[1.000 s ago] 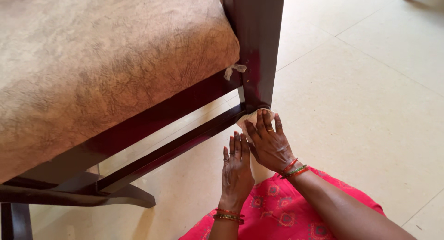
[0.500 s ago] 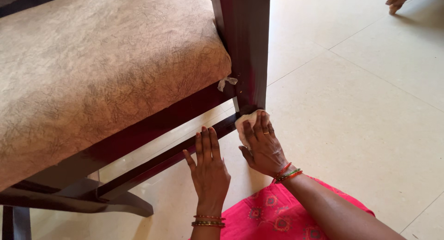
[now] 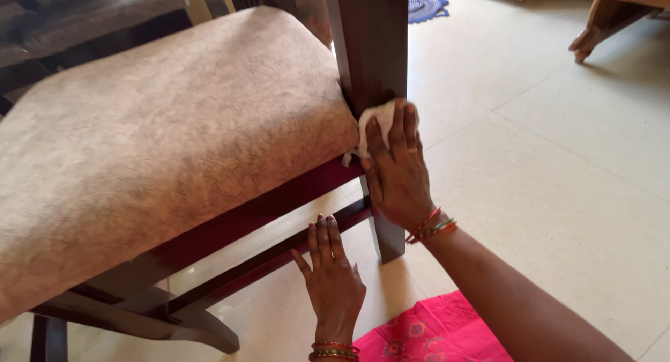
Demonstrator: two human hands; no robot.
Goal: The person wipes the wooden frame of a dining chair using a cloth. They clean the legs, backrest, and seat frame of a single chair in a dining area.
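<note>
Fingers (image 3: pixel 394 135) of the right hand (image 3: pixel 398 173) press a soft, limp cloth (image 3: pixel 373 121) against the chair leg (image 3: pixel 370 48) beneath them, while the left hand (image 3: pixel 333 278) lies spread flat, holding nothing.

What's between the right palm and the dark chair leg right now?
A white cloth, pressed flat by the right hand against the chair leg, as the head view shows.

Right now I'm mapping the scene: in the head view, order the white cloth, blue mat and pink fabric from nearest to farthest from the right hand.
1. White cloth, under the right hand.
2. Pink fabric, below, bottom edge.
3. Blue mat, far up the floor.
</note>
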